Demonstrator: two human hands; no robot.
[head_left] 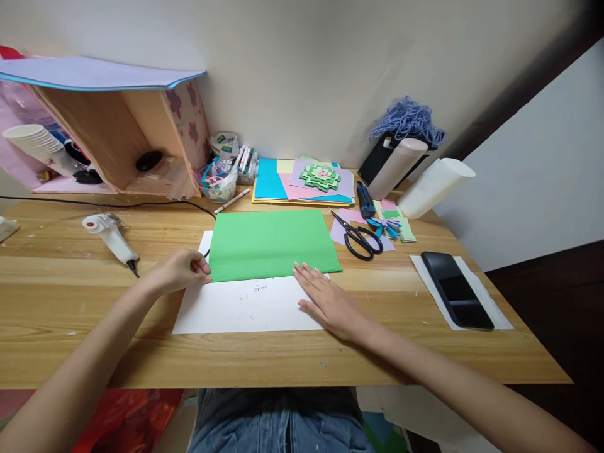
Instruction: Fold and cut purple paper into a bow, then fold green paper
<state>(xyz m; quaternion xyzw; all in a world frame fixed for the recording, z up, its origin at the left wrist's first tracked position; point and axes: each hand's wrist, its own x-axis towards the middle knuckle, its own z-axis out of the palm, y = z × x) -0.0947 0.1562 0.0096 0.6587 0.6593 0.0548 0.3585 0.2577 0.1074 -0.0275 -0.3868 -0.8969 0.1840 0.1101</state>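
A green sheet of paper lies on the wooden table, partly over a white sheet that bears small marks. At the green sheet's lower left corner, my left hand is closed, its fingertips pinched at the edge. My right hand lies flat with fingers stretched out, its fingertips on the green sheet's lower edge near the right corner and its palm over the white sheet.
Behind the green sheet are colored papers and a tub of scraps. Black scissors lie to the right, with a phone farther off. A white glue gun rests at left, beside an open box.
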